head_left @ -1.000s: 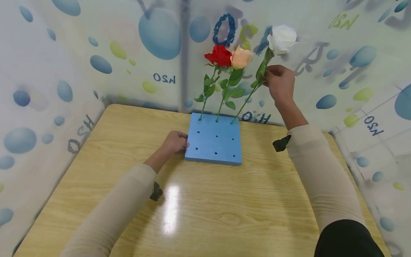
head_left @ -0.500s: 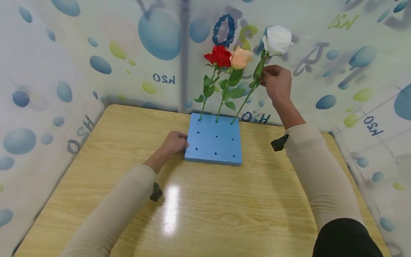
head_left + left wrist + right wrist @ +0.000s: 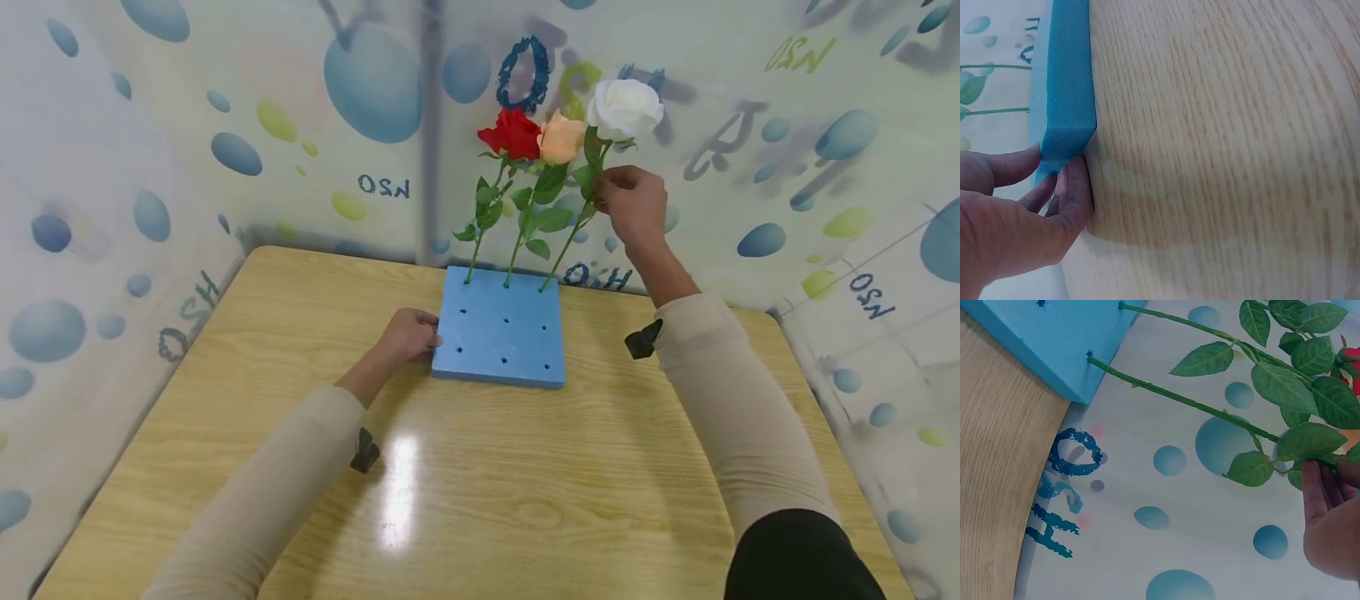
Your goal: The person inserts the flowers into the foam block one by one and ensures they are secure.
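Observation:
My right hand (image 3: 636, 204) pinches the stem of a white artificial rose (image 3: 625, 108) among its leaves, below the bloom. The foot of that stem sits in the right hole of the back row of a blue foam board (image 3: 487, 337), and it leans to the right. At the board's left edge, my left hand (image 3: 408, 333) grips a corner; in the left wrist view the thumb lies on the top face and the fingers bend at the lower edge. A red rose (image 3: 512, 133) and a peach rose (image 3: 561, 138) stand in the other two back holes.
The board lies at the far edge of a wooden table (image 3: 480, 467), close to a wall (image 3: 285, 192) printed with bubbles and letters. Several bare holes fill the board's middle and front rows. The rose leaves crowd each other above the board.
My right hand has moved left and slightly down, bringing the white rose closer to the peach one and more upright. My left hand stays on the board's edge.

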The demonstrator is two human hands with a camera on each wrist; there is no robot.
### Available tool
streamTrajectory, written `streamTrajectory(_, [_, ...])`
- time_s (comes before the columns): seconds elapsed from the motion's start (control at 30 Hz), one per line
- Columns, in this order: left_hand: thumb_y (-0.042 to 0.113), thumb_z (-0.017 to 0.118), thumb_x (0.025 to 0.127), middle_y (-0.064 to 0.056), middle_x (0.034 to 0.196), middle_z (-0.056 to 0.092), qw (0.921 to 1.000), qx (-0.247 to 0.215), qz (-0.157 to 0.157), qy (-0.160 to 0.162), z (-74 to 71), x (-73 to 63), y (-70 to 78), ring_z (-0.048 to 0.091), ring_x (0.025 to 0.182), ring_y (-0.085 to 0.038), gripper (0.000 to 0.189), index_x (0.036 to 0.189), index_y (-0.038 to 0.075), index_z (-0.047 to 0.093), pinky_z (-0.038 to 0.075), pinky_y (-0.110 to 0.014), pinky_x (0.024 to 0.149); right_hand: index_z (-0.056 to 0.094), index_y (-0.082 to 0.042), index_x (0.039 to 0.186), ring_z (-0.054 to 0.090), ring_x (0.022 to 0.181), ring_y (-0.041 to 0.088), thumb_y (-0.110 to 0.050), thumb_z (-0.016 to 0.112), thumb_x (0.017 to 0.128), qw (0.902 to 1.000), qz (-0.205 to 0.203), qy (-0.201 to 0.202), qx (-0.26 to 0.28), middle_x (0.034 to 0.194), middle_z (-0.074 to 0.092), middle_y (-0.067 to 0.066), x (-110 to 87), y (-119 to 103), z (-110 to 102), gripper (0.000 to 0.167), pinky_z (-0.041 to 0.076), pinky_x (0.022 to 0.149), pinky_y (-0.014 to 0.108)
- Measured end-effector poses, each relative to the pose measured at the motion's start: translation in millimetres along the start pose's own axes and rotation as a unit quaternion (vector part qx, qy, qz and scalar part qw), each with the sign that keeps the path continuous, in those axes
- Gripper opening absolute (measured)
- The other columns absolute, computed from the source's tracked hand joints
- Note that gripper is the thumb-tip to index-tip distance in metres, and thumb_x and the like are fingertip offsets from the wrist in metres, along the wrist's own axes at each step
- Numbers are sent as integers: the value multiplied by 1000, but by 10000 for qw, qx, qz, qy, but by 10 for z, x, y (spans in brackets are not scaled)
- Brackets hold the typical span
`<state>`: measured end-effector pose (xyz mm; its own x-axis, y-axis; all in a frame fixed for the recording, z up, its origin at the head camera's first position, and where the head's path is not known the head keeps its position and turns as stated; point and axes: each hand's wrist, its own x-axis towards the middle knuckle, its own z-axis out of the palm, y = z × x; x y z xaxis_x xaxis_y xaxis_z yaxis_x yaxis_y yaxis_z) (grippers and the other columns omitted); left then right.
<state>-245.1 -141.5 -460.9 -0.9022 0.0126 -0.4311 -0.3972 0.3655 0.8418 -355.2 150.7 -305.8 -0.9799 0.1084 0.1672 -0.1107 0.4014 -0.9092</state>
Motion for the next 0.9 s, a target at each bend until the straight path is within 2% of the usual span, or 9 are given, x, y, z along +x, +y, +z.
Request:
streamTrajectory(0.4, [1,56,93,-20,132,55,10000,-59,-1,-4,3,4,-6,59,114,-29,44,136,-2,51,50,-39,96,67,-2,116,67,89,15,-28,60,96,9994,26,114,-323,112,68,13,-9,10,60,34,55,86,28])
streamTrajectory(0.63, [2,56,93,-20,132,55,10000,0,41,35,3,12,-13,58,113,-29,44,136,-2,51,50,-40,96,68,-2,117,66,84,13,-29,59,95,9974,9,286,-661,110,69,12,5,-2,71,35,55,83,29])
streamTrajectory(0.8, [1,56,93,-21,133,54,9999,-18,96,46,13,4,-22,58,113,-29,45,137,-3,50,51,-39,96,68,-3,118,67,88,16,-29,59,94,9967,-59,182,-785,109,70,11,-43,8,46,37,54,82,26])
streamTrajectory(0.9, [2,57,93,-21,131,55,9996,155,216,17,4,-33,-26,58,111,-28,45,137,-4,49,51,-39,94,68,-4,118,68,93,18,-29,61,93,9976,-117,87,-672,109,70,10,-96,20,7,36,54,83,24])
